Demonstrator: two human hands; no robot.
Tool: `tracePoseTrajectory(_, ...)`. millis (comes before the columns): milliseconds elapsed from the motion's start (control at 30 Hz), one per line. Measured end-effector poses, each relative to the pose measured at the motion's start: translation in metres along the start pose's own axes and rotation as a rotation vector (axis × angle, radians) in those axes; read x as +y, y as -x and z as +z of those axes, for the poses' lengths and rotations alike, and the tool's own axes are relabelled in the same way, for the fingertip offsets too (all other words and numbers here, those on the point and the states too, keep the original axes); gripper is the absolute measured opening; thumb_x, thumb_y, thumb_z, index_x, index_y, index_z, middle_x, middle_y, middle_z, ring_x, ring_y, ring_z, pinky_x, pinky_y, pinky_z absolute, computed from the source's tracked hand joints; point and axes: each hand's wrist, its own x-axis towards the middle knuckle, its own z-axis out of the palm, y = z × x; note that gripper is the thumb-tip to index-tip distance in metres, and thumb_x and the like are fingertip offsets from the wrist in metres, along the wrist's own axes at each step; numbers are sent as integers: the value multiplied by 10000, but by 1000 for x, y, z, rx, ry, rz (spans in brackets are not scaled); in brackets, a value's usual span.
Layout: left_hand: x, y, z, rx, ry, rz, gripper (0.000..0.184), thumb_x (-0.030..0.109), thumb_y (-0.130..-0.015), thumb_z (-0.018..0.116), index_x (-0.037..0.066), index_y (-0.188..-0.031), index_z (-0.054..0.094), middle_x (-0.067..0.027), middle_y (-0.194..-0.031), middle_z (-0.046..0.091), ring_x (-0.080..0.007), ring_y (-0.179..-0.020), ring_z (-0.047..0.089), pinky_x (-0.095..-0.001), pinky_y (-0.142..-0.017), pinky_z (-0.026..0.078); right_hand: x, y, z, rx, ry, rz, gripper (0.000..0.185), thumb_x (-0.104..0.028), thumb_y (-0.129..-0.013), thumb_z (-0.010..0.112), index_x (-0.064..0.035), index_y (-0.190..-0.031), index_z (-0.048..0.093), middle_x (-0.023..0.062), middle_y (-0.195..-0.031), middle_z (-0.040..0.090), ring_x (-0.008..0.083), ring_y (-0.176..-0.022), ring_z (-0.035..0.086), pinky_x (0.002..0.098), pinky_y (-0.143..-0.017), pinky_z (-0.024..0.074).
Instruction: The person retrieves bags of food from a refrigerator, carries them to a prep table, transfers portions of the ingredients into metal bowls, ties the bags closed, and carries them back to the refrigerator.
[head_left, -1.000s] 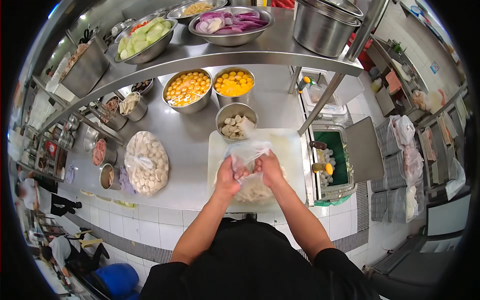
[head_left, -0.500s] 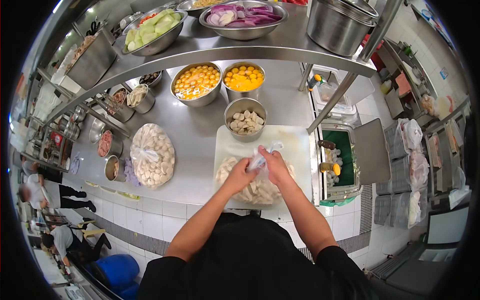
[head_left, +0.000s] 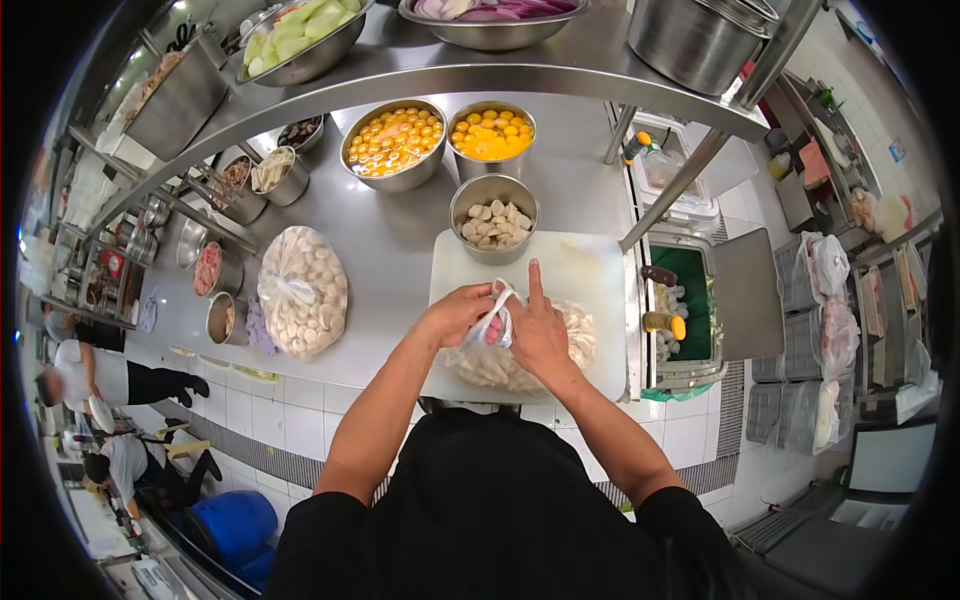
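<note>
A clear plastic bag (head_left: 500,372) full of pale sliced pieces lies on the white cutting board (head_left: 590,255) in front of me. My left hand (head_left: 462,312) is closed on the bag's gathered neck, where a loop of plastic stands up. My right hand (head_left: 540,335) grips the same neck from the other side, its index finger stretched out away from me and the other fingers curled. Just beyond my hands, a steel pot (head_left: 494,245) of pale round pieces stands at the board's far edge. My hands hide part of the bag's neck.
Left on the steel table (head_left: 385,270) sits a tied bag (head_left: 303,290) of pale round pieces. Two steel containers of egg yolks (head_left: 395,145) stand behind the pot. A raised shelf (head_left: 450,80) crosses the far side. At right is a green-lined bin (head_left: 680,265).
My hands have shifted slightly and pulled the bag's neck into a loop. My right index finger has straightened. The camera view has tilted a little downward.
</note>
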Motion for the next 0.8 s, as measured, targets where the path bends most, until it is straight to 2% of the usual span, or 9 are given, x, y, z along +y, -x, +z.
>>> tracePoseTrajectory(133, -5, -14, 1, 126, -228, 104, 281, 90, -941, 498, -6, -1162, 641, -82, -820, 664, -145, -651, 626, -272, -614, 508, -4, 4, -6, 45, -170, -5, 549, -212, -818, 675, -184, -1355, 562, 255, -1548, 266, 408, -1195, 531, 504, -982, 420)
tracePoseTrajectory(200, 6, -13, 1, 385, -877, 333, 252, 64, -883, 515, -26, -1038, 692, -92, -750, 672, -137, -640, 628, -284, -594, 511, 3, 8, -6, 79, -224, -151, 487, -213, -814, 686, -162, -1292, 607, 229, -1524, 319, 405, -1222, 506, 499, -998, 400)
tracePoseTrajectory(500, 7, 8, -81, 636, -984, 78, 269, 72, -860, 498, -29, -993, 709, -69, -732, 680, -132, -625, 622, -314, -591, 525, 47, 96, -40, 48, -191, -98, 111, -153, -834, 686, -85, -920, 705, 119, -1312, 550, 361, -1241, 473, 468, -1040, 356)
tracePoseTrajectory(567, -14, -2, -85, 621, -807, 431, 237, 88, -893, 520, -3, -1025, 695, -60, -877, 703, -133, -755, 648, -301, -711, 537, 46, 95, -48, 35, -185, -30, 88, -153, -854, 678, -71, -883, 691, 113, -1281, 576, 346, -1236, 482, 465, -1036, 362)
tracePoseTrajectory(633, -16, -6, -46, 492, 22, 474, 238, 185, -974, 517, 62, -1134, 642, -89, -1076, 674, -207, -947, 659, -331, -870, 508, 43, 78, -44, 116, -791, -62, 162, -196, -909, 653, -50, -839, 658, 114, -1117, 653, 308, -1139, 566, 436, -1013, 392)
tracePoseTrajectory(667, -40, -27, -49, 339, -634, 869, 293, 263, -1012, 460, 72, -1170, 618, -114, -1060, 670, -242, -970, 659, -347, -913, 494, 37, 67, -48, 75, -1031, -112, 242, -227, -953, 614, -36, -806, 633, 112, -952, 681, 269, -1008, 636, 400, -968, 437)
tracePoseTrajectory(700, -28, -15, -4, 29, -113, 683, 372, 314, -1034, 406, 85, -1307, 513, -101, -979, 642, -224, -840, 640, -358, -796, 514, 24, 66, -47, 88, -1175, 87, 262, -212, -971, 590, -33, -781, 601, 100, -899, 682, 224, -938, 659, 358, -921, 474)
tracePoseTrajectory(733, -35, -19, 15, 115, 442, 371, 417, 282, -1033, 406, 120, -1417, 387, -59, -833, 561, -178, -661, 549, -341, -630, 486, 33, 67, -24, 165, -1305, 214, 304, -237, -995, 562, -55, -752, 557, 52, -809, 640, 166, -803, 622, 314, -766, 491)
tracePoseTrajectory(800, -10, -7, 22, 326, 405, 323, 442, 227, -1028, 402, 152, -1459, 340, -1, -719, 442, -87, -537, 402, -256, -456, 364, 55, 50, -19, 146, -1409, 308, 393, -310, -1044, 481, -135, -695, 429, -43, -646, 391, 81, -566, 332, 265, -524, 297)
